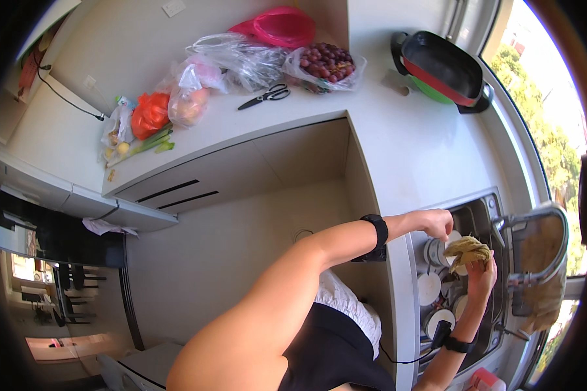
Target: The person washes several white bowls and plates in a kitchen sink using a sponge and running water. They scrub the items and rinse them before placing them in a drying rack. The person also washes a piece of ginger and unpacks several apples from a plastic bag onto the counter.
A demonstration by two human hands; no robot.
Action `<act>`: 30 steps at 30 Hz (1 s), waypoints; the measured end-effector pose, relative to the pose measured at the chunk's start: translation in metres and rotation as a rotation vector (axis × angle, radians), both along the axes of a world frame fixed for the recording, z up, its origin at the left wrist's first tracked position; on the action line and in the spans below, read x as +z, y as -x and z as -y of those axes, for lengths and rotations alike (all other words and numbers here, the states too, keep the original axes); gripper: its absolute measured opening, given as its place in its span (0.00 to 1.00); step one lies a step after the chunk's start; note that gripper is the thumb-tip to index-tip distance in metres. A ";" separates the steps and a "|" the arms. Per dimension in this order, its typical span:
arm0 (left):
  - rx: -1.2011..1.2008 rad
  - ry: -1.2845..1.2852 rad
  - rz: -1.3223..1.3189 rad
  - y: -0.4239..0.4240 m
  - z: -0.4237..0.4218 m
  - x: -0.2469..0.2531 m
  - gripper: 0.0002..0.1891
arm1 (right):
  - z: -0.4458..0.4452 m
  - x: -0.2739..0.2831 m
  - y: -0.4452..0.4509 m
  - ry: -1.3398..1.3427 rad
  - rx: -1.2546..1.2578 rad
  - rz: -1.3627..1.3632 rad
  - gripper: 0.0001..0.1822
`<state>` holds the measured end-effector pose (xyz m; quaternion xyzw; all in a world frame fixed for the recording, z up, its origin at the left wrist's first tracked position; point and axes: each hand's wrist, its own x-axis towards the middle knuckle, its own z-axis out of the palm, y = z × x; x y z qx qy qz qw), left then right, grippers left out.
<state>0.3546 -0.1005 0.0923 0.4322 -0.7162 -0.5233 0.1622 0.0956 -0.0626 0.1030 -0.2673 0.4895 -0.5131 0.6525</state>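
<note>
My right hand (482,276) holds a crumpled yellow-brown cloth (467,251) over the sink (494,293). Just up and left of the cloth is my left hand (438,224), its fingers curled down beside stacked white bowls (433,251); whether it grips a rim cannot be told. Further white bowls or dishes (428,288) and some utensils fill the sink below the hands, partly hidden by the cloth and right arm. A curved metal faucet (560,244) stands on the window side of the sink. Black bands are on both wrists.
On the counter (396,146) are a red and black pan (442,68), bagged grapes (327,63), black-handled scissors (264,97), an orange bag (150,115) and green onions (151,141). A pink bottle (486,380) stands near the sink's lower end. A black cable (406,362) crosses the counter edge.
</note>
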 end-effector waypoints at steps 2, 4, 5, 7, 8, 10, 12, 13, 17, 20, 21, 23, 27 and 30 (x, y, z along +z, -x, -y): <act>-0.025 -0.231 -0.355 -0.037 0.015 0.030 0.15 | 0.023 0.007 -0.019 0.084 0.044 0.066 0.17; -0.024 -0.489 -0.860 -0.080 0.026 0.054 0.13 | 0.039 0.034 -0.064 0.218 0.109 0.128 0.16; 0.055 -0.545 -1.063 -0.098 0.033 0.052 0.12 | 0.050 0.043 -0.095 0.244 0.183 0.139 0.16; 0.324 -0.046 0.007 -0.111 0.071 -0.002 0.13 | 0.088 0.007 -0.110 0.142 0.190 -0.442 0.17; 0.065 0.292 0.626 -0.132 0.047 0.025 0.15 | 0.102 -0.010 -0.110 -0.068 0.153 -0.600 0.17; -0.052 0.404 0.530 -0.166 0.037 0.023 0.17 | 0.109 -0.021 -0.144 0.280 0.215 -0.900 0.15; 0.008 0.193 0.090 -0.197 0.034 0.022 0.20 | 0.084 0.030 -0.208 0.096 0.243 -0.616 0.15; -0.004 -0.142 -0.381 -0.210 0.041 0.008 0.21 | 0.084 0.038 -0.222 0.004 0.318 -0.450 0.15; 0.126 0.550 0.825 -0.262 0.021 0.003 0.15 | 0.095 0.015 -0.247 0.694 0.419 -1.348 0.15; 0.652 0.551 0.289 -0.282 -0.007 -0.002 0.12 | 0.092 0.045 -0.286 0.409 0.633 -0.966 0.15; 0.733 0.511 0.267 -0.293 -0.016 0.003 0.12 | 0.092 0.043 -0.290 0.449 0.664 -0.964 0.15; 0.909 0.433 0.226 -0.321 -0.036 0.012 0.11 | 0.093 0.042 -0.306 0.479 0.720 -0.920 0.15; 1.224 0.427 0.319 -0.404 -0.082 -0.001 0.07 | 0.072 0.053 -0.347 0.497 0.840 -0.817 0.14; 1.468 0.425 0.484 -0.474 -0.119 0.011 0.05 | 0.057 0.064 -0.383 0.555 0.953 -0.733 0.14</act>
